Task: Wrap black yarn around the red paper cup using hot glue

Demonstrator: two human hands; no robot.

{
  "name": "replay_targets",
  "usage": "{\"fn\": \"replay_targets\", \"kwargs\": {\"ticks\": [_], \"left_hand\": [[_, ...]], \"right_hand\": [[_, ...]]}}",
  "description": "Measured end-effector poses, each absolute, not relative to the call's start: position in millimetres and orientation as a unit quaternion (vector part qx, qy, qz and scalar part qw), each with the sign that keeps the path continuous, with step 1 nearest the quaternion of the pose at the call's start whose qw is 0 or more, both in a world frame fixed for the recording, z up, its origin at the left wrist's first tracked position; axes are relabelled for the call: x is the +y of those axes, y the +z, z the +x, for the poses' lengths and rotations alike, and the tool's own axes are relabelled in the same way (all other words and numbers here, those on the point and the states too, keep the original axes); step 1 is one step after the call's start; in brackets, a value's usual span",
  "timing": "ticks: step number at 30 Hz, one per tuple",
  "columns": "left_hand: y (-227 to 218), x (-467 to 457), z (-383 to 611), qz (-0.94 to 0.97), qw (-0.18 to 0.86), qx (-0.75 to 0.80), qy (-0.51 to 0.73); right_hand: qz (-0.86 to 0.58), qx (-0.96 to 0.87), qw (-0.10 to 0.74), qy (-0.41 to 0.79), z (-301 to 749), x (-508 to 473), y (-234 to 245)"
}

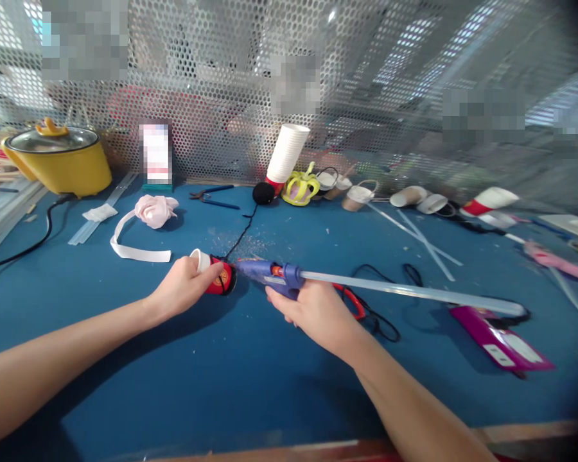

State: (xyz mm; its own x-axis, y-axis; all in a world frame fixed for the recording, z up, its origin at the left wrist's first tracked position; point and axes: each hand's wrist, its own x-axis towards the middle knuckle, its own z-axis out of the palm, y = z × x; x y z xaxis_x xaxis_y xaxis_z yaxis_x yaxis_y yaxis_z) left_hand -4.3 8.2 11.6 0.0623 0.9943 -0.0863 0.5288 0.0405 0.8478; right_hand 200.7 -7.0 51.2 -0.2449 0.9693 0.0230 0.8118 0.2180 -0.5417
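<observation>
My left hand (185, 289) is closed around a small paper cup (225, 280), red with a gold print and a white rim, tipped on its side. Black yarn (243, 232) runs from the cup back to a black yarn ball (263, 193). In my right hand (313, 311) is a blue hot glue gun (264, 272), its nozzle close to the cup's dark base; whether it touches I cannot tell. A long clear glue stick (404, 289) juts from the back of the gun. Beyond my hands lie pliers (219, 196) with blue handles.
At the back left stand a yellow electric pot (62, 160) and a phone (155, 154). A pink ribbon roll (155, 210) lies nearer. Stacked white cups (289, 151), a yellow woven basket (300, 188) and small cup baskets line the mesh. To the right lies a purple packet (503, 340).
</observation>
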Motion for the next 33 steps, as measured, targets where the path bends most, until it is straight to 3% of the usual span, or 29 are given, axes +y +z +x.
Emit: {"fn": "replay_targets", "kwargs": {"ticks": [17, 28, 33], "left_hand": [[10, 8, -5, 0.623, 0.389, 0.603, 0.311], [9, 10, -6, 0.616, 0.398, 0.601, 0.318], [11, 13, -7, 0.586, 0.431, 0.600, 0.333]], "right_hand": [[-0.572, -0.768, 0.194, 0.213, 201, -5, 51], [-0.586, -0.740, 0.186, 0.272, 200, -4, 50], [-0.580, -0.759, 0.187, 0.229, 202, -11, 56]]}}
